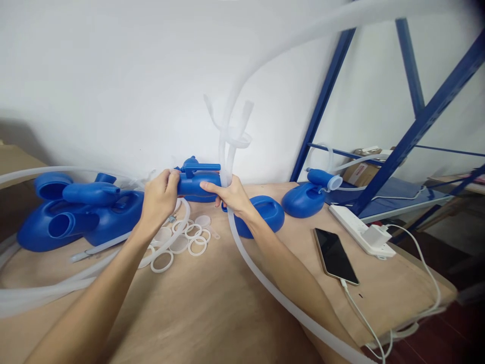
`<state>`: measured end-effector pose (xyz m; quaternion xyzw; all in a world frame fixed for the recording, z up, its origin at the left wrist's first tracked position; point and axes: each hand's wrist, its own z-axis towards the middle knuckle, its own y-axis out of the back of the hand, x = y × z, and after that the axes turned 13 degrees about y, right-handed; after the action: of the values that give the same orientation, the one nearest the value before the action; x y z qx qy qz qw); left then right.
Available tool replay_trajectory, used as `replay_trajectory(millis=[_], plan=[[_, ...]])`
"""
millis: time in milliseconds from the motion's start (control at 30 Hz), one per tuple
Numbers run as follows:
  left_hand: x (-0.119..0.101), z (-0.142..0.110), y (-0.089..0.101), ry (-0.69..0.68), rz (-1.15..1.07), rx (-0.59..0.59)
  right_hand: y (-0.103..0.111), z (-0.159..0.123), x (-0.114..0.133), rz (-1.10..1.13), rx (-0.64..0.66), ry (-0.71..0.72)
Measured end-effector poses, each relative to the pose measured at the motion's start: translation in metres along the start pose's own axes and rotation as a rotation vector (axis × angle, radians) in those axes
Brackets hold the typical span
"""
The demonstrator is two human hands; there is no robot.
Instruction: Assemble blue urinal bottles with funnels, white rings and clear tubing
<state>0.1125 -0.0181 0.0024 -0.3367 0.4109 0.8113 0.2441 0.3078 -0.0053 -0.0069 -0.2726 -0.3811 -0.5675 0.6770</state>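
Your left hand grips one end of the blue fitting, fingers wrapped over it. Your right hand is closed around the other end, thumb laid along the body. The fitting is just beyond the ring pile, raised over the tabletop. The translucent tube passes at your right hand, looping up above the ring pile and running down to its right; you cannot tell from this view whether it is seated in the fitting or only pinned against it. Progress, as judged: one unit looks furthest on, the far blue bottle well to the right of the pile, with a blue neck piece, a pale cap and tubing about it, though their joints are too small to confirm. The near blue bottle, between that one and the pile, shows no tube or neck piece mounted. Left of the pile, the grouped blue bottles have loose-looking blue pieces on and against them; their fit is unclear. The rings in the pile lie unused, so the fitting in your hands reads as mid-work, its completion unconfirmed.
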Motion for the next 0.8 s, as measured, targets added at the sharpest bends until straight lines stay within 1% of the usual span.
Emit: replay_trajectory(millis=[67, 100, 233, 267, 333, 400, 467, 533, 600, 667, 700, 733, 800], plan=[[0.001, 0.002, 0.0, 0.005, -0.027, 0.022, -0.003, -0.001, -0.003, -0.013, -0.046, 0.02], [0.002, 0.004, 0.0, 0.025, -0.072, 0.055, -0.005, -0.001, -0.005, -0.011, -0.07, 0.02], [0.006, 0.013, 0.0, 0.25, -0.468, 0.18, -0.008, 0.0, -0.007, 0.084, -0.143, -0.037], [0.006, 0.015, 0.001, 0.286, -0.539, 0.197, -0.008, 0.001, -0.005, 0.107, -0.147, -0.041], [0.006, 0.019, 0.005, 0.307, -0.582, 0.228, -0.006, 0.003, 0.0, 0.122, -0.137, -0.028], [0.007, 0.021, 0.009, 0.311, -0.551, 0.295, -0.001, 0.004, 0.006, 0.122, -0.114, -0.012], [0.011, 0.021, 0.014, 0.345, -0.494, 0.383, 0.006, 0.005, 0.01, 0.149, -0.108, -0.018], [0.019, 0.021, 0.019, 0.417, -0.337, 0.508, 0.015, 0.007, 0.012, 0.176, -0.122, -0.045], [0.03, 0.023, 0.021, 0.469, -0.123, 0.638, 0.025, 0.008, 0.011, 0.176, -0.138, -0.082], [0.04, 0.026, 0.021, 0.448, 0.033, 0.729, 0.032, 0.01, 0.009, 0.164, -0.14, -0.115], [0.044, 0.028, 0.019, 0.407, 0.072, 0.739, 0.035, 0.01, 0.009, 0.155, -0.133, -0.125], [0.046, 0.03, 0.017, 0.353, 0.111, 0.721, 0.037, 0.01, 0.008, 0.141, -0.122, -0.131], [0.045, 0.032, 0.014, 0.222, 0.201, 0.623, 0.038, 0.01, 0.006, 0.096, -0.085, -0.135]])
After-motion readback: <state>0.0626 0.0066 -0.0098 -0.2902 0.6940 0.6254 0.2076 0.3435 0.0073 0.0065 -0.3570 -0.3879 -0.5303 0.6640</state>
